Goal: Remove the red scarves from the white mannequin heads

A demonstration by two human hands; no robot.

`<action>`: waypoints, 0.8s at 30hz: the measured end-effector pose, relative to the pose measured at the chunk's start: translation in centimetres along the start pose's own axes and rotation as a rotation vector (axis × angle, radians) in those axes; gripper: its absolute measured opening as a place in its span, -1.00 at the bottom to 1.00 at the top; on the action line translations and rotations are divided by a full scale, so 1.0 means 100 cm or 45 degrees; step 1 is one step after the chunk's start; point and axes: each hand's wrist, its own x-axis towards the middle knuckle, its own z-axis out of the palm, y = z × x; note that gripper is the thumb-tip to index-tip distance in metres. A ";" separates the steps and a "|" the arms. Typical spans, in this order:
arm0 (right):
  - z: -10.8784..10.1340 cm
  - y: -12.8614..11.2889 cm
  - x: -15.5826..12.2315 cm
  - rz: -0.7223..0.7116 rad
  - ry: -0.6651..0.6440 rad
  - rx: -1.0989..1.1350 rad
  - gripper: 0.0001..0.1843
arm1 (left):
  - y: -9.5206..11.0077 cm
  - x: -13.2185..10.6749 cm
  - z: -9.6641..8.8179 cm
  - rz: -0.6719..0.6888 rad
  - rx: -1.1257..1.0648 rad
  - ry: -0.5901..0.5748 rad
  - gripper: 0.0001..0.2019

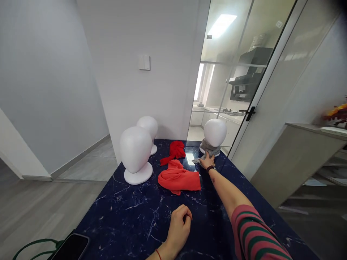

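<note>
My right hand [207, 161] reaches far across the table with its fingers closed on a grey scarf [210, 147]. That scarf goes around the neck of a white foam mannequin head [215, 132], and one end trails left onto the tabletop. Near the front edge, my left hand [179, 223] is loosely curled above the table, with no object visible in it. Between the hands and the wall lie a folded coral-red scarf [180, 177] and, behind it, a bunched darker red scarf [176, 150]. The fingertips of my right hand are partly hidden.
Two more white mannequin heads [136, 150] stand bare at the left of the dark blue marbled table [130, 216]. A phone [72, 247] with a green cord lies at the near left corner. A glass door [230, 72] and a grey cabinet [295, 162] are at the right.
</note>
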 end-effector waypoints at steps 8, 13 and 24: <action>-0.021 0.017 0.007 0.037 0.099 0.197 -0.54 | -0.001 0.004 -0.003 -0.016 0.005 -0.018 -0.80; -0.060 0.032 -0.020 -0.058 0.188 0.340 -0.56 | 0.003 0.004 -0.004 0.007 -0.013 0.001 -0.80; -0.132 0.040 -0.164 -0.461 0.087 0.686 -0.67 | 0.000 0.006 -0.007 0.053 -0.195 0.011 -0.86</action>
